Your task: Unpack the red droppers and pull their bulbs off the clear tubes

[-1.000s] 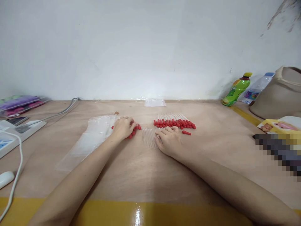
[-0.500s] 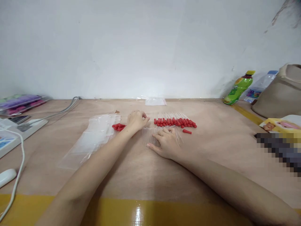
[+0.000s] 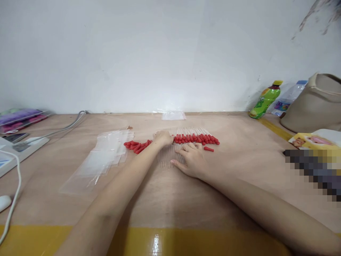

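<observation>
My right hand (image 3: 193,160) lies with fingers spread over a row of thin clear glass tubes (image 3: 164,156), some of them beneath it. Just beyond, a row of red rubber bulbs (image 3: 195,138) is joined to slim clear tubes (image 3: 194,131) pointing toward the wall. At the left end of that row is my left hand (image 3: 162,137), its fingers curled together; what they pinch is hidden. Beside my left wrist sits a pile of loose red bulbs (image 3: 135,145), partly behind the forearm. One single red bulb (image 3: 209,149) rests apart, right of my right hand.
Clear plastic bags (image 3: 106,153) lie spread at the left, another small bag (image 3: 173,115) by the wall. A power strip (image 3: 29,147) and white cable (image 3: 18,185) are far left. Green bottle (image 3: 266,99), clear bottle (image 3: 289,97), beige bag (image 3: 311,103) and yellow pack (image 3: 314,144) stand right.
My left hand has moved right to the end of the bulb row, and more loose red bulbs show left of it. My right hand stays over the tubes. The view has shifted slightly.
</observation>
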{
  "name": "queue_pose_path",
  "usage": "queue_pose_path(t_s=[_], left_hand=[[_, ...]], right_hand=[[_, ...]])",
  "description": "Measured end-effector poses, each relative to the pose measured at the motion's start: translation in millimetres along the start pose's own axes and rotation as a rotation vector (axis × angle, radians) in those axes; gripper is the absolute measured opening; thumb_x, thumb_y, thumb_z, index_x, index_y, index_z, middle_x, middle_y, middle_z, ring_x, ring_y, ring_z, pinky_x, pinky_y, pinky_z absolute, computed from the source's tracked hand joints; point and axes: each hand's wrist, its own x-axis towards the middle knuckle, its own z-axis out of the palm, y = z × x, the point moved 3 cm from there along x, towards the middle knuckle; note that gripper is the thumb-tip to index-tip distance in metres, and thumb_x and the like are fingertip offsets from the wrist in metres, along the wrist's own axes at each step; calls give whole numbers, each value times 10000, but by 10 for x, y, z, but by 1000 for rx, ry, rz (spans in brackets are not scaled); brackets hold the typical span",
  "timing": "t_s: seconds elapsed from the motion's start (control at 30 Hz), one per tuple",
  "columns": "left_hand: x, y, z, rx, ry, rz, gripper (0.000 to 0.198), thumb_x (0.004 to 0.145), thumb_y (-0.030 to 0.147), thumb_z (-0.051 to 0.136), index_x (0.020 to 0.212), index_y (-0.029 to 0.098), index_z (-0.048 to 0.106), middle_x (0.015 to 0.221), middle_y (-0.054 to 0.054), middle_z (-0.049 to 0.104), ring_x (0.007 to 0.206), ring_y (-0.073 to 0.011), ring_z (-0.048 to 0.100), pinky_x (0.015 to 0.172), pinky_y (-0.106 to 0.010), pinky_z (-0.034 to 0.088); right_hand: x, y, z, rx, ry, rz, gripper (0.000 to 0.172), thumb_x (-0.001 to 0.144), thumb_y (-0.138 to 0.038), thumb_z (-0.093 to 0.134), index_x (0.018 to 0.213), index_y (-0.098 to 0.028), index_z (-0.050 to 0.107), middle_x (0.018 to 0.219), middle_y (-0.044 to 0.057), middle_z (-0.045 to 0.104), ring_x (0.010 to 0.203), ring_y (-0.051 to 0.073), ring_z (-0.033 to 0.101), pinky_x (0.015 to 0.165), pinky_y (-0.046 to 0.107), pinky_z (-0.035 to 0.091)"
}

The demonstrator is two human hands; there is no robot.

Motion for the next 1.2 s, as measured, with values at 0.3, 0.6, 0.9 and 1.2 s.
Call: queue_pose_path(t_s=[0.3,0.6,0.9,1.2], left_hand=[[-225,-137,-152,-49,210,89,273,786,348,455,714,151,630,807,-132,650,887,-273,586,763,-374,429],[-900,-621,25,-164,555,539,153,882,261,404,851,169,521,806,-42,619,728,-162,590,647,-272,451],[-1136,-603,133,-117,672,839,68,855,203,453,838,174,512,739,-25,601,664,-126,577,616,-230,467],[-1101,-453,71,-103,638,859,374,792,350,565,1136,205,531,1121,-103,578,1048,-241,530,869,-400,434]], right_hand=[[-185,287,-80,63,221,58,234,811,-376,516,891,-204,654,776,37,607,777,166,508,785,351,280],[-168,211,-104,19,354,-111,493,822,-354,492,1267,-151,428,1248,113,507,1164,227,437,995,398,264],[-149,135,-58,41,199,-289,240,831,-350,517,1015,-236,619,1062,37,644,1156,218,470,1057,512,156],[-146,171,35,99,188,-224,165,837,-280,519,926,-265,657,958,-4,683,1072,186,527,1045,493,193]])
